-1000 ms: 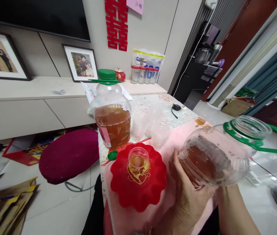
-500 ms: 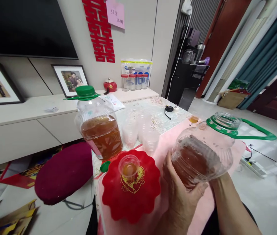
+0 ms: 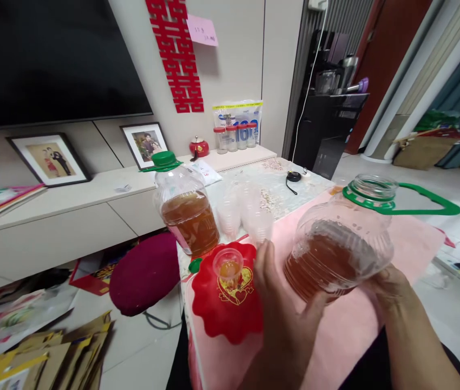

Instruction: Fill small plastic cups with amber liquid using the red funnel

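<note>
My right hand [image 3: 386,287] grips the lower right side of a clear plastic jug [image 3: 327,260] with amber-brown liquid inside. The jug tilts, its mouth uncapped, and a green handle [image 3: 428,200] sticks out to the right from its neck. My left hand [image 3: 284,309] is open at the jug's left, fingers stretched upward and thumb near the jug's base; whether the thumb touches it I cannot tell. Just left of those fingers, a small clear cup [image 3: 229,266] holding some amber liquid stands on a red scalloped plate [image 3: 214,314].
A second jug [image 3: 191,216] with a green cap stands behind the plate, beside stacks of clear cups [image 3: 260,219]. A green cap [image 3: 195,265] lies near the plate. Farther back is a black tape measure [image 3: 294,176]. A maroon stool [image 3: 144,276] stands at the left.
My left hand has come off the jug's side and shifted left toward the plate, its fingers opening. My right hand still holds the jug. The camera view has turned slightly left.
</note>
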`<state>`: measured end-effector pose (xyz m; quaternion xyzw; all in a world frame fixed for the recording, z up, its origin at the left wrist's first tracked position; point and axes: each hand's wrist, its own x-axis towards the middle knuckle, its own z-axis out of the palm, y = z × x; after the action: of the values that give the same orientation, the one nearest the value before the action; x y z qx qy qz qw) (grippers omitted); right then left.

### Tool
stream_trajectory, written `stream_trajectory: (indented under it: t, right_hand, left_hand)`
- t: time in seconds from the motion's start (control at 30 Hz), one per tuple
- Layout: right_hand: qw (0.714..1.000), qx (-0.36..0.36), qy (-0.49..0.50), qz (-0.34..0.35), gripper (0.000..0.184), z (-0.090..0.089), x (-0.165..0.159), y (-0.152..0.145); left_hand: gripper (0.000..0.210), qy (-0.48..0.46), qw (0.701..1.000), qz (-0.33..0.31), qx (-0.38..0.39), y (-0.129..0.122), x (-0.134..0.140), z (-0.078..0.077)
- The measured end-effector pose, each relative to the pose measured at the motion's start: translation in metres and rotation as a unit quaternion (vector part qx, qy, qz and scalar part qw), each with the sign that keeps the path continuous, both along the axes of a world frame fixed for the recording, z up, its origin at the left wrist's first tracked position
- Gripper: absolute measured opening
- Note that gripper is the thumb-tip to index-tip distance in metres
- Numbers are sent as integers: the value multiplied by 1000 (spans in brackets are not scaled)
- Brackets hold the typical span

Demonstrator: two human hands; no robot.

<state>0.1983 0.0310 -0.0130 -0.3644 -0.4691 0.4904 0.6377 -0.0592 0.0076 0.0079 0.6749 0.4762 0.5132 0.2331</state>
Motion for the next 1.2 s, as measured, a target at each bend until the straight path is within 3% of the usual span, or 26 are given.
stream_trajectory:
  t: [0.07,0.2,0.33,0.53,0.77,0.9,1.07,1.2]
  right_hand:
    - [1000,3,23,-11,69,2,-1,-3]
    - [997,-24,54,-58,57,9,2,-6]
    - [993,-36,64,-89,68,9,8,-8]
    - [990,-41,74,-117,75,10,16,-10]
    - [988,-49,77,-127,72,14,24,-18]
    - [984,-28,87,-151,68,12,30,-22]
    - [979,19,99,-179,44,5,41,-26]
    - [980,59,103,-161,29,6,43,-32]
  left_hand:
    - [101,40,998,28,29,12,-27,9]
    - [97,75,990,113,-30,39,-81,12]
    - [105,52,986,103,-122,58,-106,3]
    - [120,-99,965,35,-239,66,-98,0]
    - [119,-121,960,23,-252,72,-100,-12]
    - [120,-132,960,30,-246,69,-101,-5]
    - [119,-155,963,25,-221,59,-97,10]
    - [115,-173,965,-8,-198,47,-98,12]
